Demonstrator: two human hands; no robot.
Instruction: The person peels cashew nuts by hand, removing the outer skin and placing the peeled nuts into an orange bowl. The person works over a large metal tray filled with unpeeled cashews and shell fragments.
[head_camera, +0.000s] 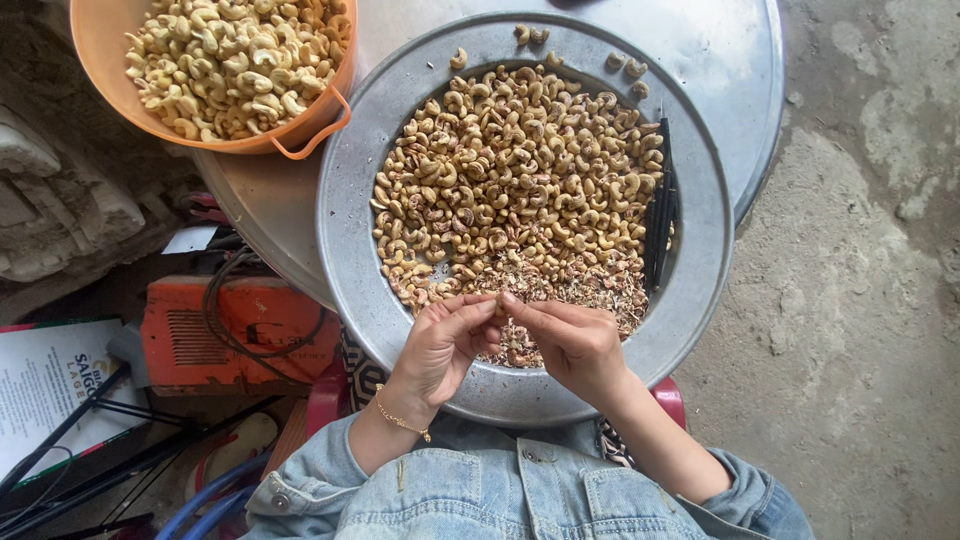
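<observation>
Left hand (443, 345) and right hand (572, 343) meet fingertip to fingertip over the near rim of the round metal tray (690, 300), together pinching one cashew nut (499, 303). Unpeeled cashews (515, 180) fill the tray; an orange basket (100, 50) of pale kernels sits far left.

Two hands are counted, left hand (440, 345) and right hand (575, 345). One round metal tray (700, 250) and one orange basket (100, 60) are listed. Cashew nuts (510, 170) are too many to be counted. Seven stray nuts (458, 58) are noted on the tray's rim.
</observation>
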